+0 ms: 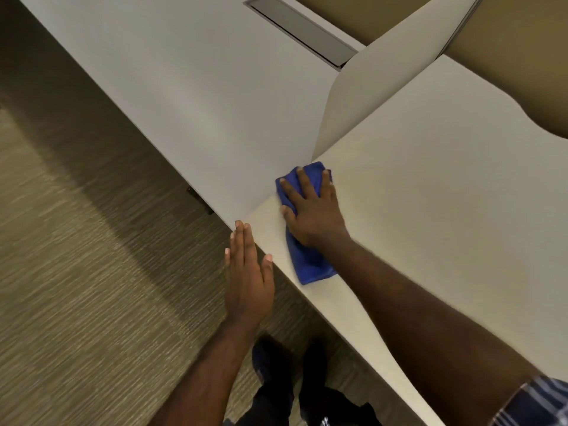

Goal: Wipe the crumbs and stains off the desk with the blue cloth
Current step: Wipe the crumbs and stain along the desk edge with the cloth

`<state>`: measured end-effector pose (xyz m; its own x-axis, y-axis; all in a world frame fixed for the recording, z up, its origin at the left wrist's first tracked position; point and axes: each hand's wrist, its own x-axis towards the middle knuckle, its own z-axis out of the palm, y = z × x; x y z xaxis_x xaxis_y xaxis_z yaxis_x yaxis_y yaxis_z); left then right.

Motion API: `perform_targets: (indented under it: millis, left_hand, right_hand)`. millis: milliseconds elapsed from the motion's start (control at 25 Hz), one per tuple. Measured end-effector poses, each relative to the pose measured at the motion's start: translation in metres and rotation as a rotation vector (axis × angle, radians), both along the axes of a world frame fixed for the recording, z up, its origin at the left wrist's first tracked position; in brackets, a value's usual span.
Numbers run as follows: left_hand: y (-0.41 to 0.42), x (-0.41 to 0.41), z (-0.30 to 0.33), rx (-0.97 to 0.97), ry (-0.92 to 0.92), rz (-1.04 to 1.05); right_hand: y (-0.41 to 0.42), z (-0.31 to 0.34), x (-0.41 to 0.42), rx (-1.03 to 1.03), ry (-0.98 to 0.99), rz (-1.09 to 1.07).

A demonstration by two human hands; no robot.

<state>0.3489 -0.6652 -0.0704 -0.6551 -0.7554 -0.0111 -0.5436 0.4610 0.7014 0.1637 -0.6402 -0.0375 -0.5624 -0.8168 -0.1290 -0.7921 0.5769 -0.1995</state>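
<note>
The blue cloth (309,263) lies folded on the cream desk (436,192), close to its left corner and front edge. My right hand (312,207) presses flat on top of the cloth with fingers spread, covering its middle. Cloth shows beyond my fingertips and behind my wrist. My left hand (248,275) is flat with fingers together, held just off the desk's front edge beside the corner, its fingertips level with the corner and holding nothing. I can make out no crumbs or stains on the desk surface.
A grey-white divider panel (196,87) meets the desk's left corner, with a cream upright panel (368,96) behind. A grey slot (302,29) sits at the top. Striped carpet (76,272) covers the floor at the left. My legs and shoes (289,373) stand below the desk edge.
</note>
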Motion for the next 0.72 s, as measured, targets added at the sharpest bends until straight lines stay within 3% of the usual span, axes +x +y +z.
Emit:
perform_targets:
  millis: [360,720]
  left_hand:
    - [0.000,0.001,0.008,0.073,0.023,0.031]
    - [0.001,0.001,0.011,0.054,0.002,0.042]
  right_hand:
    - [0.015,0.002,0.043,0.002,0.009,0.191]
    - [0.053,-0.005,0.008,-0.015,-0.002,-0.210]
